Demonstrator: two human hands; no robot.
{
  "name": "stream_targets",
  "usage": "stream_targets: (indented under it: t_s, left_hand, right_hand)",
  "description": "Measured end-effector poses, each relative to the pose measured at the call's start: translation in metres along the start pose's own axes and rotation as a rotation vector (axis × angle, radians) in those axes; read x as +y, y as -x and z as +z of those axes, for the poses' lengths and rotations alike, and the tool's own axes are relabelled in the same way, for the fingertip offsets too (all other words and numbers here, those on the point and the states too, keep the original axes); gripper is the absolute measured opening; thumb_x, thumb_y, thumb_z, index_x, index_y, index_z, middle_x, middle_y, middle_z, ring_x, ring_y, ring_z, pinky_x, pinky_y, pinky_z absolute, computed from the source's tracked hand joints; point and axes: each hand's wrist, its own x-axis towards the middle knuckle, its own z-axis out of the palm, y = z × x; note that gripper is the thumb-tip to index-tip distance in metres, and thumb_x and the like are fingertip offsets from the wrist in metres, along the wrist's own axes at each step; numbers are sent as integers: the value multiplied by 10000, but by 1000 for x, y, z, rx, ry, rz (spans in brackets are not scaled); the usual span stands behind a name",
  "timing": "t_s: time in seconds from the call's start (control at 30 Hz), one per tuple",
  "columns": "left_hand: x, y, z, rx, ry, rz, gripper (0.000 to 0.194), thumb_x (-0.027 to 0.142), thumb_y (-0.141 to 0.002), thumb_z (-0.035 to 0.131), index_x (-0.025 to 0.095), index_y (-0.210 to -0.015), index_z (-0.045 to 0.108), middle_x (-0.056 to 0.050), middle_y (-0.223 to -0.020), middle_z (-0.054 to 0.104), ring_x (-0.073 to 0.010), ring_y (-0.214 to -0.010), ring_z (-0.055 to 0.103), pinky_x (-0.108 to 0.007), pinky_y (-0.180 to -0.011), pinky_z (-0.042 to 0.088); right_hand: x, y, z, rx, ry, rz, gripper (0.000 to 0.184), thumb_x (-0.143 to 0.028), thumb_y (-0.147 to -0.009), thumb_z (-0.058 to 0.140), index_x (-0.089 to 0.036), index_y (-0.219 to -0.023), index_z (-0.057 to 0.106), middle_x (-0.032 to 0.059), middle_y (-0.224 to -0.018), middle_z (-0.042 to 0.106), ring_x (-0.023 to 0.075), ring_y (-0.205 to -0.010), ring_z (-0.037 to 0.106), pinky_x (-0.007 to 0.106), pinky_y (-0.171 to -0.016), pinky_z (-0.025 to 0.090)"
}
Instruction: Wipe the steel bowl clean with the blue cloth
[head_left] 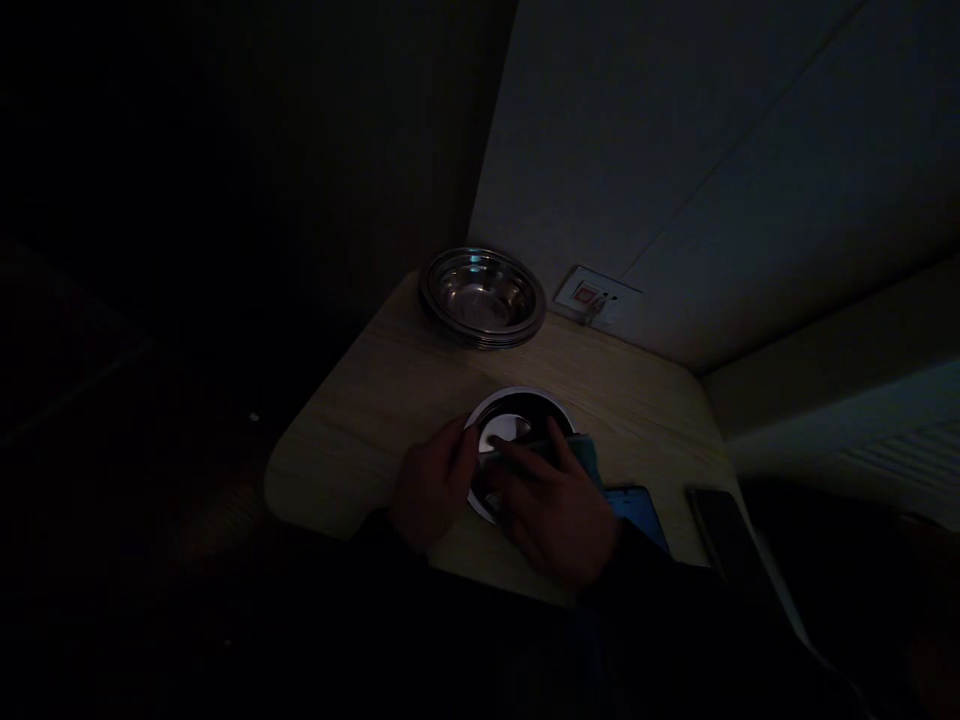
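Observation:
In dim light, a round metal bowl point(519, 394) lies on a pale wood-grain table, its inside facing up. My left hand point(433, 487) grips the bowl's rim on the left side, thumb near the inner edge. Over the inside of the bowl is my right hand point(559, 510), fingers bent around a teal cloth point(586, 457) that pokes out past the far right rim. Much of the bowl's near part is hidden by my fingers. Behind it stands a stack of nested metal bowls point(484, 305).
The table point(360, 410) meets a pale wall point(637, 130) with a socket plate point(598, 296) and plug. To the right of my right hand lies a blue flat device point(637, 512), perhaps a phone. Farther right is a dark phone point(721, 525). The left side is very dark.

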Motion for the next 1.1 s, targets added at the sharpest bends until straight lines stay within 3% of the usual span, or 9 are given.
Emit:
stream_targets:
  t_s: [0.07, 0.2, 0.37, 0.5, 0.8, 1.1]
  left_hand:
    - [-1, 0, 0, 14, -15, -21, 328, 336, -879, 371, 164, -976, 633, -29, -770, 700, -132, -653, 632, -192, -585, 457]
    - [-1, 0, -1, -3, -8, -13, 323, 338, -879, 377, 171, -984, 633, -30, -804, 702, -131, -690, 637, -185, -597, 456]
    - [-1, 0, 0, 13, -32, -11, 323, 327, -878, 374, 169, -970, 639, -24, -778, 701, -125, -660, 631, -183, -584, 456]
    - [-5, -2, -3, -8, -12, -25, 336, 340, -878, 367, 160, -957, 640, -28, -771, 700, -140, -680, 634, -196, -584, 458]
    - [-11, -4, -6, -44, 22, -41, 344, 366, -874, 387, 172, -1019, 631, -35, -844, 705, -159, -766, 647, -217, -643, 461]
    - [-13, -4, -4, -57, 22, -21, 331, 369, -875, 382, 168, -944, 636, -20, -751, 691, -139, -688, 633, -199, -587, 446]
  right_hand:
    - [1, -1, 0, -11, -9, -8, 311, -177, -815, 459, -163, -1112, 548, 75, -1103, 645, 219, -1241, 389, 564, -1074, -71]
    - [2, 4, -2, -22, -4, 15, 314, -193, -817, 470, -159, -1119, 547, 78, -1069, 656, 210, -1145, 486, 547, -1084, -63]
    - [1, -2, 2, -24, 14, -18, 342, -204, -822, 471, -150, -1155, 524, 91, -1146, 621, 216, -1244, 380, 550, -1085, -49]
    - [6, 3, 0, -39, 48, -2, 314, -219, -802, 500, -156, -1103, 561, 76, -1022, 675, 212, -1140, 486, 552, -1086, -26]
    - [7, 27, -11, 70, 123, 55, 271, -186, -838, 444, -134, -1065, 581, 80, -1039, 667, 223, -1048, 543, 507, -1073, 201]
    - [-7, 14, 1, -36, 59, 79, 279, -190, -813, 496, -142, -1077, 573, 75, -1061, 656, 206, -1079, 519, 448, -1079, 208]
